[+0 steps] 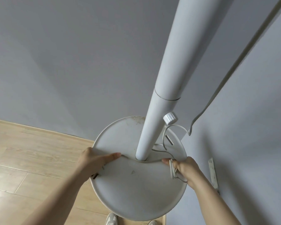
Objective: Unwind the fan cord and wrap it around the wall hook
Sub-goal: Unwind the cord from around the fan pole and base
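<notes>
Cord loops sit in my curled right hand, just by the fan pole. My left hand lies on the base; I cannot tell if it holds.

Soft, even daylight filled the frame, and nothing in it threw a hard glare. Broad, faint bands of shade fanned across the grey wall, darkest toward the upper left. The white pole stood bright against it. A thin, dark shadow ran beside the cord where it crossed the pale base at lower centre. The wooden floor at lower left carried a mild sheen. The wide lens bowed the pole and the straight lines at upper right and stretched whatever lay along the bottom edge. Detail was crisp at centre and softer toward the corners.
</notes>
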A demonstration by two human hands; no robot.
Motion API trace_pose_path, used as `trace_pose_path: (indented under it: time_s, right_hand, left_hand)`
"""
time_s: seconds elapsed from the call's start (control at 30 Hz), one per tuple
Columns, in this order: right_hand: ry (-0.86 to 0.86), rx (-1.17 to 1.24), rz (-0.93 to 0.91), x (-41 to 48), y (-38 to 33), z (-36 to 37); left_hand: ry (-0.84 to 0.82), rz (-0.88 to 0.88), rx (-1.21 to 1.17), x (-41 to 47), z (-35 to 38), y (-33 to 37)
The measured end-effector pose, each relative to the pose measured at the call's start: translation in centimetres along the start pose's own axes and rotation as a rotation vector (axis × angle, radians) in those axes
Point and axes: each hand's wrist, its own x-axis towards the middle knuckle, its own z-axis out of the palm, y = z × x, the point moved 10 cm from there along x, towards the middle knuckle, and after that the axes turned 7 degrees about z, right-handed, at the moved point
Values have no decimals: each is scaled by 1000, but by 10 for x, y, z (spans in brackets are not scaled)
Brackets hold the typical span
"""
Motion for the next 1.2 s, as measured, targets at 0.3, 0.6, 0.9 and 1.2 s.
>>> trace_pose_path:
  time_s: [0.3,0.6,0.9,1.2]
  right_hand:
    - [-6,15,51,60,33,27]
    - [10,30,56,136,79,57]
    - [21,73,66,226,137,92]
    - [20,104,45,320,201,123]
  left_hand:
    - [3,-23,5,39,32,-42]
    - [-4,-14,38,99,74,-91]
    - [-10,16,54,168,131,-149]
    - [-6,16,9,230,196,-215]
